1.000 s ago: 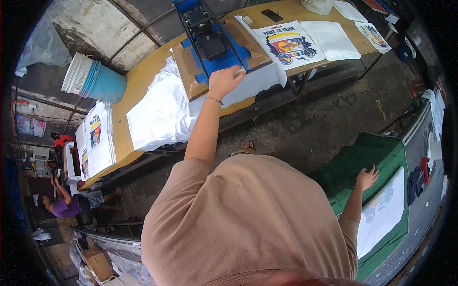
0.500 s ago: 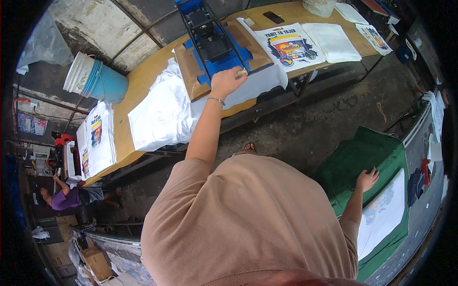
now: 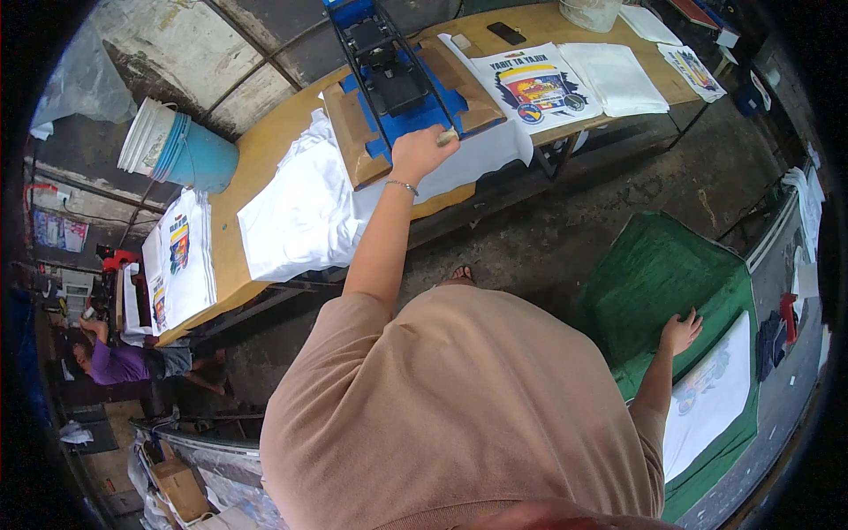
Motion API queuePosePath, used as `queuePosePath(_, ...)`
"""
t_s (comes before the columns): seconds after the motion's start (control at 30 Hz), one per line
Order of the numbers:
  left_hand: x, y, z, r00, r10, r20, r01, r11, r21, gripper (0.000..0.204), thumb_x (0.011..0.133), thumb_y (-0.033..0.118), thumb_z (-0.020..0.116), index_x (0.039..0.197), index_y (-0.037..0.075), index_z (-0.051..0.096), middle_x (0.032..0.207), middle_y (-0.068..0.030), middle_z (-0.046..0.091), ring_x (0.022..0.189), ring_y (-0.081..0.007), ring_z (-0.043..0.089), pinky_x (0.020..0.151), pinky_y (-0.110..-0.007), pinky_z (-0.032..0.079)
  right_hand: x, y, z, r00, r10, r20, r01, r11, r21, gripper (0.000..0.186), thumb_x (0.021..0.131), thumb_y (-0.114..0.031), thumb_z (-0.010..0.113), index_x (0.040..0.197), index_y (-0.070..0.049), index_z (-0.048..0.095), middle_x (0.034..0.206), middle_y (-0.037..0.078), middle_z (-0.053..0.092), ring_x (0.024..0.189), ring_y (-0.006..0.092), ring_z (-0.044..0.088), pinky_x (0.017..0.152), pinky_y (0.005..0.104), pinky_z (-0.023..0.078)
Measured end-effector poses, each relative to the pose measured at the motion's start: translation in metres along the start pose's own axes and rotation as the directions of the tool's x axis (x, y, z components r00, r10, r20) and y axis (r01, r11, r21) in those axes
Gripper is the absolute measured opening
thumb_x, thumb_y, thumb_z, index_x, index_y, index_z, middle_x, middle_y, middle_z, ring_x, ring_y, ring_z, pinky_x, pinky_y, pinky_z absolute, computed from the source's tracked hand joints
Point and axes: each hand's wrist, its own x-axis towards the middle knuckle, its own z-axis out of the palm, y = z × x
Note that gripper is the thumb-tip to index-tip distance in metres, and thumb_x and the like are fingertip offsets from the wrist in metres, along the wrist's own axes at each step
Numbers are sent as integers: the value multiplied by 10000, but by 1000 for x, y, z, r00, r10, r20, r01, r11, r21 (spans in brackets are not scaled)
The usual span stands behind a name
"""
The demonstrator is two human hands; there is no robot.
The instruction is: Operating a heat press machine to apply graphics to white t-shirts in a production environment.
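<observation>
My left hand (image 3: 422, 155) is wrapped round the pale grip at the front of a handle on a blue and black heat press (image 3: 389, 75). Brown cardboard (image 3: 481, 84) and blue padding lie under the press, over white fabric. Off to the right, my right hand (image 3: 681, 333) has its fingers apart over a green cloth (image 3: 649, 274). Beside that hand, a white piece of fabric (image 3: 715, 397) with a faint print lies on the cloth. Whether my right fingers touch the cloth, I cannot tell.
On the yellow table are rumpled white fabric (image 3: 300, 212), printed white shirts (image 3: 181, 256), another printed shirt (image 3: 543, 84), folded white fabric (image 3: 614, 78), a phone (image 3: 506, 34) and stacked buckets (image 3: 181, 150). A person in purple (image 3: 124, 360) is at the far left.
The green cloth's far part has risen and spread outward, with a new bulge. The person in purple has raised their arms. Both my hands stay nearly where they were.
</observation>
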Motion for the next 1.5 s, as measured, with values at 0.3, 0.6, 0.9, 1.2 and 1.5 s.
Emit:
queuePosePath(0.3, 0, 3, 2, 999, -10, -44, 10, 1000, 7, 417, 763, 490, 518, 943, 145, 667, 816, -137, 669, 781, -315, 644, 695, -415, 504, 0, 0, -1, 1000, -7, 9, 7, 1000, -11, 470, 865, -236, 490, 1331, -217, 426, 1446, 73, 309, 1332, 288, 277, 1047, 438, 318)
queuePosePath(0.6, -1, 4, 0, 999, -16, -39, 16, 1000, 12, 416, 763, 493, 513, 946, 152, 667, 809, -136, 668, 767, -318, 643, 682, -416, 504, 0, -1, -4, 1000, 0, 31, 1, 1000, -28, 468, 874, -243, 489, 1336, -222, 417, 1454, 67, 296, 1336, 281, 270, 1044, 438, 324)
queuePosePath(0.9, -1, 4, 4, 998, -13, -59, 15, 1000, 26, 409, 757, 495, 523, 929, 151, 662, 801, -139, 665, 756, -322, 642, 675, -428, 504, -1, -4, -8, 999, 13, 48, -11, 999, -39, 466, 878, -251, 483, 1338, -226, 415, 1459, 53, 286, 1337, 267, 270, 1050, 432, 318)
queuePosePath(1.2, 4, -1, 11, 999, 11, -53, -4, 991, 130, 429, 762, 528, 525, 957, 171, 661, 798, -144, 665, 762, -324, 643, 678, -427, 504, 4, 9, 9, 993, -92, -80, 93, 995, 19, 463, 837, -294, 524, 1287, -191, 483, 1406, 115, 371, 1306, 319, 311, 1056, 420, 307)
queuePosePath(1.5, 15, -13, 23, 1000, -20, -2, 20, 985, 172, 594, 763, 592, 459, 1126, 150, 619, 981, -181, 647, 956, -354, 607, 817, -419, 470, 19, 36, 50, 968, -190, -165, 193, 981, 3, 440, 844, -369, 512, 1264, -240, 508, 1408, 102, 373, 1303, 322, 314, 1066, 408, 289)
